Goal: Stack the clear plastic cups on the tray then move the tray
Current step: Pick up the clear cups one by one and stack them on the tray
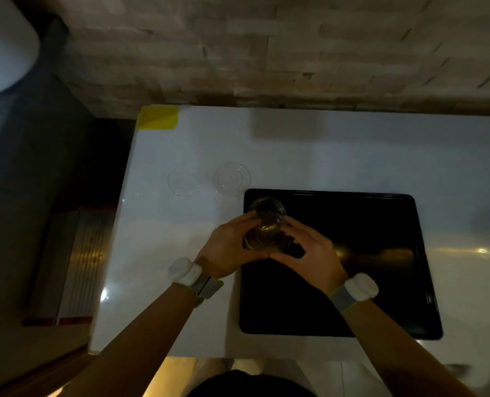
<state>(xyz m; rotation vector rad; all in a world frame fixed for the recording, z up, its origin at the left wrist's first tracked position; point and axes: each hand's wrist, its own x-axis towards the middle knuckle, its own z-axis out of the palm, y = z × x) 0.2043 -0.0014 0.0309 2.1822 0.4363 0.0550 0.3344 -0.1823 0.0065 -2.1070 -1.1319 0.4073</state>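
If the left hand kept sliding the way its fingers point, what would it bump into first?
The left hand points up and right, already wrapped around the stack of clear plastic cups over the black rectangular tray, so the cups come first. Beyond them lies the tray's far rim, though depth is hard to judge.

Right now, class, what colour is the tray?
Black, seen in the head view: the tray.
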